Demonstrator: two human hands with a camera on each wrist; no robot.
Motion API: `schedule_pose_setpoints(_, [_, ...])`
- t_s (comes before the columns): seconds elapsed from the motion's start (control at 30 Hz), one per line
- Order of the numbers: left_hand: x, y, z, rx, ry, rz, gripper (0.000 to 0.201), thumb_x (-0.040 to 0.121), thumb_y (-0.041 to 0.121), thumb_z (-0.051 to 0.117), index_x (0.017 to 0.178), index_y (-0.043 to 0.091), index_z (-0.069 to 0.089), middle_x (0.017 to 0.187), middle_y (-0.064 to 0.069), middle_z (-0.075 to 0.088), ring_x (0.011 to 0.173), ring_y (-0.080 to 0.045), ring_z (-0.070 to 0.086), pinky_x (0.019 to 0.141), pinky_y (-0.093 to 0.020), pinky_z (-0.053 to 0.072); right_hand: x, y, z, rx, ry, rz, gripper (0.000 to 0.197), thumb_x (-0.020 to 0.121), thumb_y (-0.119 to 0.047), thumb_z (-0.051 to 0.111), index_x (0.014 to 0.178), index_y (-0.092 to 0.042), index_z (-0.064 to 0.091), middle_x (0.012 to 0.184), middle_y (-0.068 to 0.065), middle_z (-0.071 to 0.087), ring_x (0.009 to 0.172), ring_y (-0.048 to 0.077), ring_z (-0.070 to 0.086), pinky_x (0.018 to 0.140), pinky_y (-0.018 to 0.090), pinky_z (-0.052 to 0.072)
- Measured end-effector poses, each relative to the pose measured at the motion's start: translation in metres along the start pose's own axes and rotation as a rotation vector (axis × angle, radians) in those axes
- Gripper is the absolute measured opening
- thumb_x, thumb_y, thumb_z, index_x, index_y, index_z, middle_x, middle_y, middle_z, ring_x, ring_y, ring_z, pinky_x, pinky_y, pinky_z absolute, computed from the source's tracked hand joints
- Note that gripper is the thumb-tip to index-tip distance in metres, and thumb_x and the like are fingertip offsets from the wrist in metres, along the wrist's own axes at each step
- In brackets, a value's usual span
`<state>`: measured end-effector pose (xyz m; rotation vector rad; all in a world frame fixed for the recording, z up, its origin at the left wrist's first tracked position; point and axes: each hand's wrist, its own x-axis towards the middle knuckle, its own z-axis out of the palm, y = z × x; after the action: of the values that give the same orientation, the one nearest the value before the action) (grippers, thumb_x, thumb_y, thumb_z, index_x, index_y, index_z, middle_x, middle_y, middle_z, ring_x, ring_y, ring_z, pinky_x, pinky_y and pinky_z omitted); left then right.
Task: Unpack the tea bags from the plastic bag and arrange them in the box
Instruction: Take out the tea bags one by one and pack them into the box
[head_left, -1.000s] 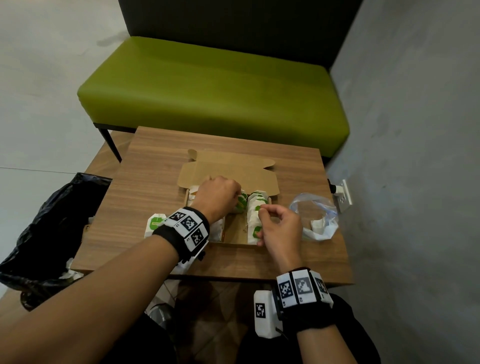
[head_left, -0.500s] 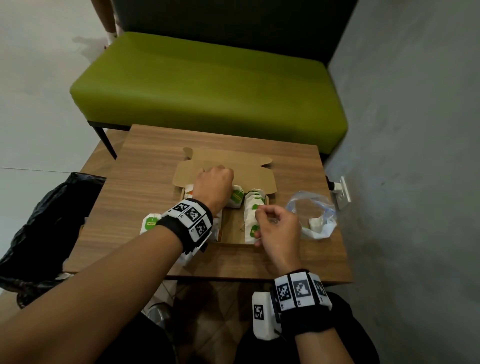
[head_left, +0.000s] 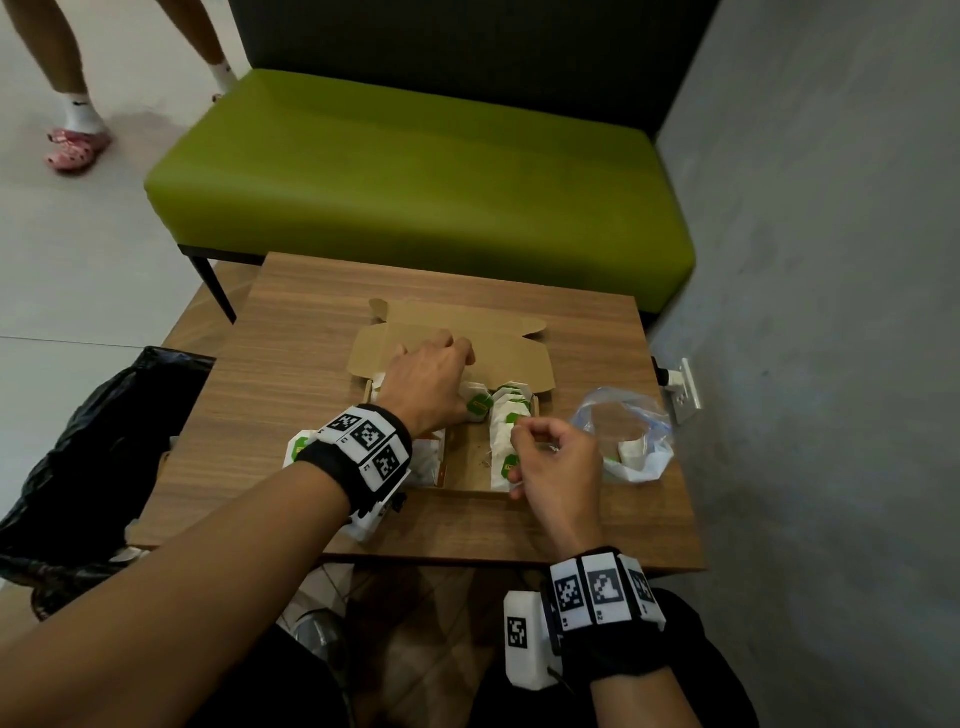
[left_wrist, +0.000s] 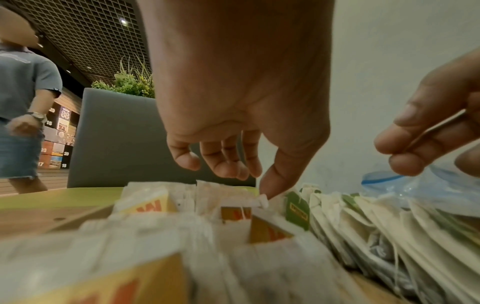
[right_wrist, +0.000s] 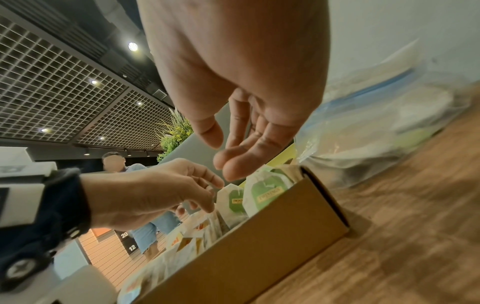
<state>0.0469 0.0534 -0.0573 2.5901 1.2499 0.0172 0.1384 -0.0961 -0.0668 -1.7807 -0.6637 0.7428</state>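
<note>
Head view shows the box (head_left: 470, 462) mid-tabletop (head_left: 291, 364), tea bags (head_left: 511, 415) standing in rows running near to far. Left hand (head_left: 426, 384) presses loosely curled fingers on the left row, holding nothing; right hand (head_left: 556, 467) hangs relaxed and empty, nearer the plastic bag (head_left: 631, 431) lying just right of the box

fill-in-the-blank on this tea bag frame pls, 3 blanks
1. The clear plastic bag lies on the table to the ___ of the cardboard box.
2. The right-hand row of tea bags has ___ tags.
3. The left hand reaches into the ___.

Missing: right; green; box
</note>
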Motion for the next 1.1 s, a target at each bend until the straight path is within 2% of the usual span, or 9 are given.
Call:
schedule_pose_setpoints(0.3, [-0.006,-0.003,-0.01,-0.209,0.093,0.008,0.053,0.082,0.033,0.065,0.132,0.023,0.049,0.125,0.003,0.054,0.11,-0.017,0.055,0.099,-0.044,0.04,-0.001,0.0,0.002,0.005,-0.018,0.026,0.013,0.091,-0.014,0.067,0.083,-0.023,0.068,0.078,0.007,0.07,0.046,0.01,0.06,0.044,0.031,0.053])
schedule_pose_setpoints(0.37, [-0.012,-0.015,-0.024,-0.383,0.164,-0.074,0.043,0.09,0.027,0.062,0.131,0.024,0.051,0.12,0.005,0.058,0.099,-0.013,0.057,0.098,-0.044,0.046,-0.003,-0.001,0.0,0.012,-0.022,0.024,0.013,0.092,-0.013,0.066,0.084,-0.023,0.068,0.079,0.006,0.07,0.046,0.01,0.06,0.044,0.032,0.054])
schedule_pose_setpoints(0.43, [-0.019,-0.04,-0.032,-0.509,0.186,-0.172,0.031,0.094,0.021,0.059,0.125,0.022,0.054,0.113,0.006,0.059,0.09,-0.01,0.059,0.085,-0.035,0.052,-0.006,-0.003,0.0,0.013,-0.04,0.023,0.01,0.092,-0.013,0.066,0.087,-0.023,0.068,0.082,0.005,0.07,0.048,0.01,0.061,0.044,0.031,0.054])
schedule_pose_setpoints(0.53, [-0.042,-0.087,-0.036,-0.519,0.229,-0.313,0.02,0.093,0.01,0.06,0.111,0.017,0.062,0.104,0.001,0.062,0.093,-0.015,0.061,0.08,-0.028,0.046,-0.013,-0.006,0.007,-0.019,-0.116,0.001,0.011,0.092,-0.013,0.066,0.089,-0.024,0.068,0.086,0.005,0.071,0.05,0.011,0.062,0.043,0.029,0.053])
schedule_pose_setpoints(0.63, [-0.072,-0.128,-0.023,-0.444,0.152,-0.504,0.014,0.085,0.013,0.068,0.099,0.015,0.064,0.097,-0.005,0.066,0.092,-0.021,0.061,0.081,-0.03,0.048,-0.025,-0.007,0.025,-0.056,-0.192,-0.049,0.014,0.092,-0.013,0.066,0.086,-0.026,0.069,0.082,0.004,0.072,0.049,0.011,0.062,0.045,0.028,0.052])
schedule_pose_setpoints(0.77, [-0.1,-0.143,0.002,-0.18,-0.088,-0.57,0.037,0.08,0.055,0.069,0.099,0.023,0.063,0.105,-0.001,0.069,0.097,-0.021,0.063,0.084,-0.033,0.051,-0.036,-0.001,0.051,-0.102,-0.232,-0.081,0.012,0.09,-0.015,0.067,0.086,-0.026,0.069,0.076,0.002,0.072,0.053,0.014,0.064,0.049,0.031,0.053])
schedule_pose_setpoints(0.9, [-0.107,-0.125,0.02,-0.218,-0.08,-0.56,0.036,0.086,0.038,0.07,0.107,0.012,0.056,0.113,-0.007,0.063,0.106,-0.027,0.059,0.079,-0.032,0.044,-0.044,0.009,0.076,-0.184,-0.304,-0.075,0.014,0.089,-0.022,0.068,0.08,-0.033,0.068,0.077,-0.004,0.072,0.068,0.014,0.067,0.064,0.035,0.059])
schedule_pose_setpoints(0.97, [-0.107,-0.123,0.028,-0.291,-0.053,-0.569,0.037,0.082,0.03,0.075,0.107,0.009,0.057,0.114,-0.015,0.062,0.107,-0.031,0.058,0.086,-0.036,0.046,-0.05,0.011,0.085,-0.198,-0.319,-0.072,0.016,0.088,-0.022,0.068,0.078,-0.035,0.067,0.075,-0.005,0.072,0.067,0.013,0.068,0.065,0.038,0.06])
schedule_pose_setpoints(1.1, [-0.115,-0.125,0.031,-0.398,-0.018,-0.621,0.032,0.076,0.027,0.081,0.092,0.016,0.056,0.102,-0.009,0.064,0.098,-0.027,0.06,0.084,-0.038,0.05,-0.058,0.012,0.099,-0.218,-0.355,-0.088,0.02,0.087,-0.02,0.068,0.075,-0.036,0.066,0.077,-0.004,0.071,0.067,0.016,0.069,0.063,0.044,0.061])
